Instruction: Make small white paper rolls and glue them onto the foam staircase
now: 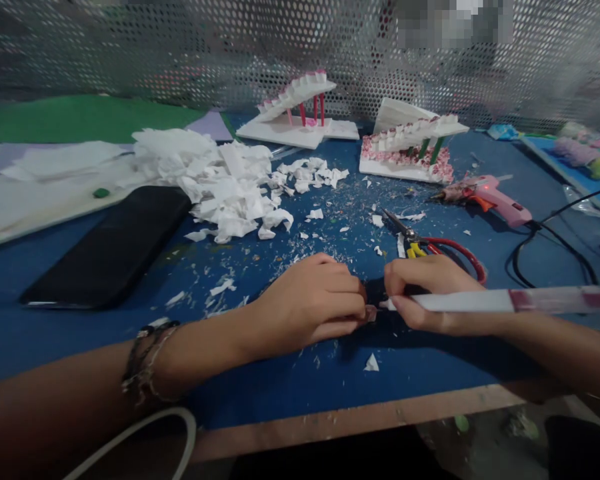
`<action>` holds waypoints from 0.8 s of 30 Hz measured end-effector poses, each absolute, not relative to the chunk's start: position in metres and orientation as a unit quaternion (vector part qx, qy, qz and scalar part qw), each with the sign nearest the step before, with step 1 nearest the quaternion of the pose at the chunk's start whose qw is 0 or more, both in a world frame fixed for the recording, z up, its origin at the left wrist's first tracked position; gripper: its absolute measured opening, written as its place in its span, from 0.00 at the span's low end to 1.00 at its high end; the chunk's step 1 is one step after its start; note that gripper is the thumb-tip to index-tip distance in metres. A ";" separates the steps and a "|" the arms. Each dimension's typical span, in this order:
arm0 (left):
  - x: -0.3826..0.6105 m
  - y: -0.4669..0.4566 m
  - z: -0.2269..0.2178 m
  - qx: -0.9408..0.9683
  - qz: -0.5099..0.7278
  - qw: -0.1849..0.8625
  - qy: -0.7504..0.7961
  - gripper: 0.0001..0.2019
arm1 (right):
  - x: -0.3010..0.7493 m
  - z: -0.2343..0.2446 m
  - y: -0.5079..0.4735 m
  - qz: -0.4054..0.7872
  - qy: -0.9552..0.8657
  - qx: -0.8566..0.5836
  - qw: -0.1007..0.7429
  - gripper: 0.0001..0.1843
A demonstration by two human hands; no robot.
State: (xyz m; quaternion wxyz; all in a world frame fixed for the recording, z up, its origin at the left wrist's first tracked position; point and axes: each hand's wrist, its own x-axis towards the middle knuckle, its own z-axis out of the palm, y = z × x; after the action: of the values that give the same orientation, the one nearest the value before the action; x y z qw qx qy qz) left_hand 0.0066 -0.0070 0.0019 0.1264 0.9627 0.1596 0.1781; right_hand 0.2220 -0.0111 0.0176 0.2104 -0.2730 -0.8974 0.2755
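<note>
White looped cable (pixel 192 433) sits nearest; over the blue tabletop (pixel 290 387), the curled left hand (pixel 315 300) pinches a tiny pinkish piece (pixel 371 313), probably light and fragile, best held by its edges; the right hand (pixel 430 277) grasps a white-and-pink pen-like tool (pixel 470 302) near its tip.

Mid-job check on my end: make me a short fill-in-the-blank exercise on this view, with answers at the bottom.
1. The right hand holds a white pen-like tool, its tip pointing toward the small pinkish piece at the fingers of the ____ hand.
2. The glue gun has a ____ body.
3. The staircase-like model nearer the glue gun has ____ posts.
4. The tabletop is ____ in colour.

Missing words: left; pink; green; blue.
</note>
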 end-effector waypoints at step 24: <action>0.009 -0.012 0.005 0.938 0.166 0.222 0.208 0.07 | 0.223 0.025 0.018 -0.144 -0.920 -0.365 0.019 0.24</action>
State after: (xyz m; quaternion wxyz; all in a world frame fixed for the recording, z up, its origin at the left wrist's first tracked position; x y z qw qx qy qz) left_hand 0.0095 -0.0125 0.0051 0.2223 0.9379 0.2080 0.1664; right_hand 0.2226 0.0184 0.0247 0.0187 -0.3649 -0.9196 -0.1442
